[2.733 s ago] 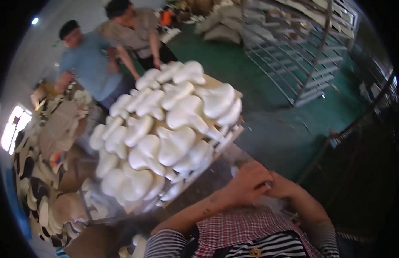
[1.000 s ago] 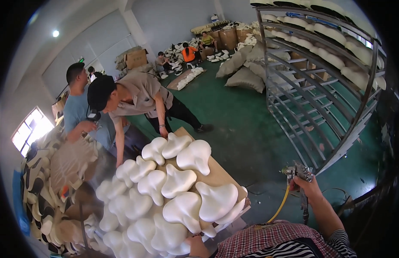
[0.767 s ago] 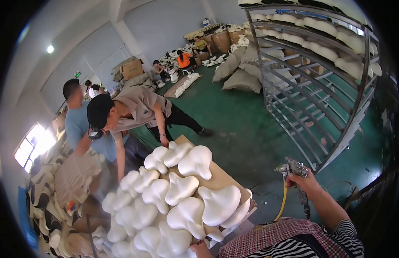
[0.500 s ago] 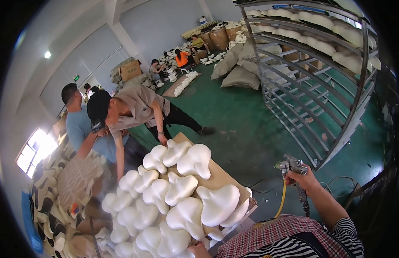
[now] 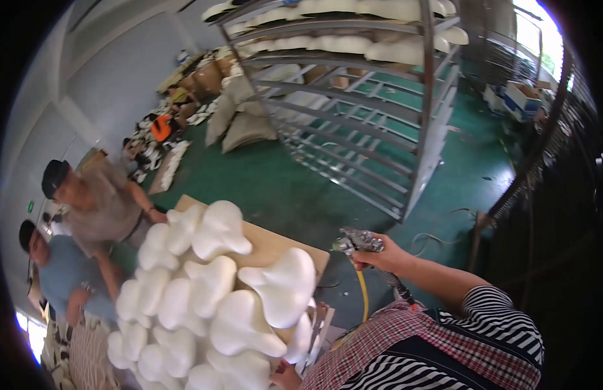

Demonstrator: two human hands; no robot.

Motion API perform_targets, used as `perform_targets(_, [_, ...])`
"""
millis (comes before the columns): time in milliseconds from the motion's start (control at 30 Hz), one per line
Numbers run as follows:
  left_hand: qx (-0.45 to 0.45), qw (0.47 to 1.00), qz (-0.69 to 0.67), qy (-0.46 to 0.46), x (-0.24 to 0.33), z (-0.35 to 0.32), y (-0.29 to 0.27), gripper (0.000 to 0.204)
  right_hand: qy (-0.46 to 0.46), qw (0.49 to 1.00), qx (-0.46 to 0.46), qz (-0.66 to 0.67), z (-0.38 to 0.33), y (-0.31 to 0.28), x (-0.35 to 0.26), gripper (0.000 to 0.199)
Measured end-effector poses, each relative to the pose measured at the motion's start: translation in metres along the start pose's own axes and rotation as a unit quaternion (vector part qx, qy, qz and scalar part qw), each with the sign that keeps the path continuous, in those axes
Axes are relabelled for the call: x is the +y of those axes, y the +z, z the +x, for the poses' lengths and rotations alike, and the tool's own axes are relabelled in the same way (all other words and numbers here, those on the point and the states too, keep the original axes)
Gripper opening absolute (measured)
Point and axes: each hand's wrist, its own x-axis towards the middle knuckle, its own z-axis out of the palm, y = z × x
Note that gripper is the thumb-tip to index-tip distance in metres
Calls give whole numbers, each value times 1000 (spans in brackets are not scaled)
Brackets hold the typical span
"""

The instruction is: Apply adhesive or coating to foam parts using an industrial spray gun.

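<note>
My right hand (image 5: 378, 255) is wrapped round the handle of a metal spray gun (image 5: 357, 241). From the gun a yellow hose (image 5: 362, 296) runs down toward my checked apron, and its nozzle points left. Low in the picture, my left hand (image 5: 286, 376) is closed at the near edge of a flat tan board (image 5: 289, 246), its fingers partly hidden. Many smooth white contoured foam pieces (image 5: 282, 286) lie side by side and overlapping on the board. Beyond its far corner, a co-worker in a dark cap (image 5: 109, 201) reaches a hand to the board.
A tall metal rack (image 5: 353, 117) holds white pieces on its upper shelves. Another person in blue (image 5: 74, 273) stands at the left. Grey sacks (image 5: 249, 133) lie on the green floor (image 5: 269, 175), with people seated farther back. A dark mesh structure (image 5: 548, 247) stands at the right.
My view has turned right, so the board, co-workers and rack sit farther left. The capped co-worker has straightened from a bend. Both my hands keep their hold.
</note>
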Motion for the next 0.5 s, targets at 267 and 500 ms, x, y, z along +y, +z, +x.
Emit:
perform_targets(267, [-41, 997, 48, 50, 1, -24, 117, 42, 11, 996, 85, 33, -16, -158, -15, 23])
perform_targets(500, [155, 751, -552, -328, 60, 39, 321, 26, 29, 977, 202, 63, -21, -272, -12, 14])
